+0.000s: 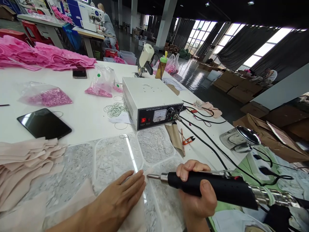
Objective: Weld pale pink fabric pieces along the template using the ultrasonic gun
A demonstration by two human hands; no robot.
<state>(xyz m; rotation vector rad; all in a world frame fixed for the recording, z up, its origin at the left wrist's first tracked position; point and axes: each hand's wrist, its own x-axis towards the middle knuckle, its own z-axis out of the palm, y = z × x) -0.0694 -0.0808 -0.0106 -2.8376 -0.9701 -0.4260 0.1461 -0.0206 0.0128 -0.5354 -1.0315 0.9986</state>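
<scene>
"Dark curtains (248,46) hang along the windowed wall of a large workroom. Identify the work surface."

"White bench (91,124). On its near side lies a grey marbled mat (118,151) with rounded panels."

"State the position of the handpiece."

"The black handpiece (231,191) is held above the right part of the mat. Its metal tip (154,176) points left, just beside the fingertips of the left hand (120,196). Contact between tip and fabric cannot be determined."

"State the grip on each side."

"Right hand (199,206): grip clamped around the handpiece, thumb on the near side. Left hand: palm down, fingers extended and side by side, lying over sheer beige fabric (82,191) on the mat; the grip is not closed on anything."

"List adjacent equipment."

"Beyond the mat stands a control box (152,93), its red switch (143,120) lit. Right of the box front: orange snips (187,140). Left of the box: a bundle of pale green rings (117,110). Farther left: a black tablet (44,124), lying flat. Near the left edge: a stack of beige pieces (31,164), overlapping."
</scene>
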